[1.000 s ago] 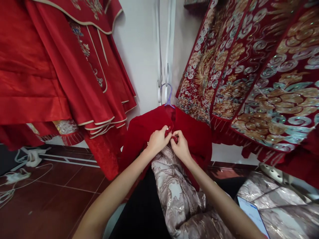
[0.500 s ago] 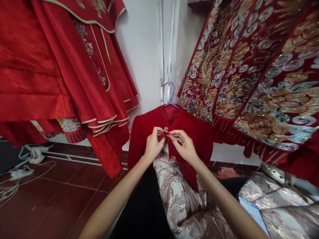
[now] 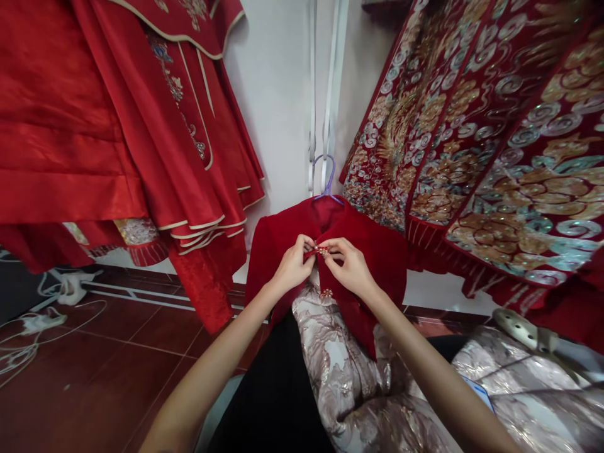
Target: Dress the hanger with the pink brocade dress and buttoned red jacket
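Observation:
A dark red jacket hangs in front of me on a purple hanger. My left hand pinches the jacket's front edge near the collar. From the other side, my right hand has its fingers closed on the same spot, at a gold flower-shaped button. The fingertips of both hands nearly touch, and partly hide the fastening. Lower on the front edge shows another gold flower button. Below the jacket lies a shiny silver-pink patterned fabric.
Red garments with pale piping hang at left. Richly embroidered red garments hang at right. White cables lie on the tiled floor. A phone rests on the patterned fabric, partly behind my right forearm.
Both hands stay at the jacket's front, their fingertips shifted slightly and now covering more of the upper button. The whole view has moved a little; the phone is more hidden by my right forearm.

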Tool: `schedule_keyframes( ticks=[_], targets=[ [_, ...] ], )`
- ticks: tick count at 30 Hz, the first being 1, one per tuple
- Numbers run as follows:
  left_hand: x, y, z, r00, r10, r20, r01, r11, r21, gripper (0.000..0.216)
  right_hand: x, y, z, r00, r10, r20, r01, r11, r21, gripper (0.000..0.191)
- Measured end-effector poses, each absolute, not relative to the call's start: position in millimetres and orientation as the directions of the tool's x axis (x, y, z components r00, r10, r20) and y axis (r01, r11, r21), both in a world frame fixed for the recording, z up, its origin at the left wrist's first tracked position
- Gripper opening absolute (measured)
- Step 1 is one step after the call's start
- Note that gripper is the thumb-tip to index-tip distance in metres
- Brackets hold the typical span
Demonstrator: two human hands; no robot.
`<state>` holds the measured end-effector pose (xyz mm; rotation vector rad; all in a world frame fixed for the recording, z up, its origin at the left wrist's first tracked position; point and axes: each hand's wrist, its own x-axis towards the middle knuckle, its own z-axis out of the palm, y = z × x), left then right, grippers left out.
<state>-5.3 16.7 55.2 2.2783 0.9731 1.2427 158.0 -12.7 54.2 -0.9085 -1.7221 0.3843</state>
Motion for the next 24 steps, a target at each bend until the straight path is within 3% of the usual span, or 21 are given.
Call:
schedule_keyframes(
  ticks=[5,11,24],
  targets=[
    [-8.8,14.2,62.7,0.462,0.694,0.552,0.431,-0.720,0.545,0.021,155.2,-10.0,56.0,-0.085,0.727,0.682,0.395,0.653,-0.646,0.018],
    [-11.5,4.9,74.4,0.433,0.704,0.563,0.560,-0.699,0.445,0.011,157.9,-12.8,55.5,-0.085,0.732,0.675,0.391,0.648,-0.654,0.017],
    [-6.0,11.6,89.4,0.582,0.601,0.548,0.559,-0.785,0.268,0.005,164.1,-9.6,51.7,-0.025,0.772,0.635,0.383,0.594,-0.707,0.021]
  ],
)
